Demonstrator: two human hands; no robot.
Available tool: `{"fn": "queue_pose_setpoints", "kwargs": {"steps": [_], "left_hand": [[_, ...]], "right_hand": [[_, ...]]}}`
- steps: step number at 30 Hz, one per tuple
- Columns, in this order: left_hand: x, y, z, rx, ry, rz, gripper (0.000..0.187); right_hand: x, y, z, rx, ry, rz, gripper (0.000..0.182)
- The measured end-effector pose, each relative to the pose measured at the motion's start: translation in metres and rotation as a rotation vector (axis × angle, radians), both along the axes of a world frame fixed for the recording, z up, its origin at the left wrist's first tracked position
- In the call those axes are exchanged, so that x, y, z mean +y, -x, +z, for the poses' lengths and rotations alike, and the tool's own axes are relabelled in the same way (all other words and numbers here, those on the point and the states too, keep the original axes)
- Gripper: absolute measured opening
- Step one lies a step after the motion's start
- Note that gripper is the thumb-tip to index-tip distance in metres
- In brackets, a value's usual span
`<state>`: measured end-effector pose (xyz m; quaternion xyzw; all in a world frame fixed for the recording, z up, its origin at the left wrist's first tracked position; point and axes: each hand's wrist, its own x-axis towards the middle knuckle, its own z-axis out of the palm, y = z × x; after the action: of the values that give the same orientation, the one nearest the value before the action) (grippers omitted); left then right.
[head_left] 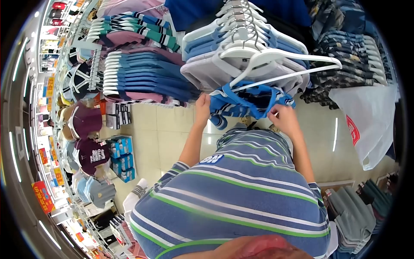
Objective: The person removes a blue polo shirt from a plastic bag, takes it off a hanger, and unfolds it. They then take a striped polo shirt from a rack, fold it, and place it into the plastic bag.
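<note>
Head cam looks down on a blue striped shirt bunched up between both hands, out in front of the person's chest and just under the clothing rack. It's blue with white stripes, and a white hanger sticks up out of its collar area, tilted up toward the right. The left hand has its fingers closed on the left edge of the fabric. The right hand is pinching the right edge, fingers curled into the cloth. Both forearms are bare, and the person's own striped polo in blue, white and green fills the near part of the view.

Just beyond the hands, a row of pale shirts on white hangers hangs close together, touching the held hanger's area. Farther left there's a rack of blue and pink folded-looking tops. Far left, caps sit on a display with small blue boxes below them. On the right, a white plastic bag hangs down, and grey folded clothes are stacked near the right corner. Floor is beige tile.
</note>
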<state>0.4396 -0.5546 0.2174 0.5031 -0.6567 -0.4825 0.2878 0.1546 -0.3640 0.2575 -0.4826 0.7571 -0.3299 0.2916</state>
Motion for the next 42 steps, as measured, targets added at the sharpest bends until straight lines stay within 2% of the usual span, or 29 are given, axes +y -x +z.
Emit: {"fn": "queue_pose_setpoints", "kwargs": {"steps": [1,2,4,5,7,10,12,13,15,16,18,19,21,25,28,30,32,38,42], "left_hand": [[0.001,-0.008,0.011,0.016,-0.025,-0.111,0.025],[0.003,-0.011,0.031,0.021,-0.029,-0.106,0.025],[0.007,-0.016,0.073,0.000,-0.179,-0.401,0.022],[0.008,-0.019,0.090,0.006,-0.181,-0.398,0.022],[0.010,-0.026,0.120,-0.044,-0.234,-0.627,0.020],[0.016,-0.026,0.152,0.004,-0.295,-0.713,0.019],[0.022,-0.027,0.156,0.038,-0.228,-0.730,0.018],[0.028,-0.025,0.161,0.056,-0.223,-0.745,0.017],[0.031,-0.028,0.160,0.123,-0.254,-0.793,0.017],[0.034,-0.029,0.157,0.129,-0.247,-0.785,0.017],[0.044,-0.029,0.150,0.236,-0.314,-0.715,0.017],[0.045,-0.030,0.146,0.218,-0.372,-0.697,0.018],[0.052,-0.024,0.144,0.244,-0.325,-0.678,0.015],[0.059,-0.022,0.144,0.262,-0.287,-0.646,0.018],[0.059,-0.025,0.143,0.261,-0.288,-0.631,0.019],[0.060,-0.026,0.145,0.246,-0.289,-0.620,0.020],[0.062,-0.024,0.149,0.243,-0.290,-0.620,0.021],[0.068,-0.021,0.128,0.288,-0.345,-0.622,0.024],[0.071,-0.019,0.123,0.301,-0.305,-0.668,0.026]], "right_hand": [[0.002,-0.004,0.016,0.002,0.129,0.030,0.018],[0.003,-0.008,0.032,0.003,0.255,0.057,0.016],[0.001,-0.005,0.057,0.262,0.600,-0.022,0.021],[0.000,0.002,0.073,0.406,0.731,-0.097,0.025],[-0.001,0.025,0.104,0.742,0.732,-0.232,0.043],[-0.015,0.063,0.135,0.963,0.640,-0.376,0.062],[-0.020,0.082,0.145,1.160,0.353,-0.304,0.052],[-0.018,0.102,0.136,1.163,0.360,-0.299,0.052],[-0.016,0.135,0.106,0.877,0.270,0.021,0.034],[-0.018,0.133,0.101,0.882,0.277,0.028,0.034],[-0.016,0.125,0.094,0.294,0.177,0.143,0.019],[-0.015,0.117,0.092,0.161,0.161,0.138,0.016],[-0.009,0.104,0.081,-0.041,0.173,0.131,0.013],[0.000,0.079,0.054,-0.059,0.160,0.205,0.017],[0.008,0.070,0.043,-0.200,0.117,0.236,0.020],[0.017,0.062,0.058,-0.448,0.173,0.121,0.040],[0.026,0.066,0.087,-0.390,0.123,0.163,0.049],[0.035,0.072,0.138,-0.607,0.290,0.238,0.046],[-0.023,0.018,0.155,-0.531,0.325,0.397,0.035]]}}
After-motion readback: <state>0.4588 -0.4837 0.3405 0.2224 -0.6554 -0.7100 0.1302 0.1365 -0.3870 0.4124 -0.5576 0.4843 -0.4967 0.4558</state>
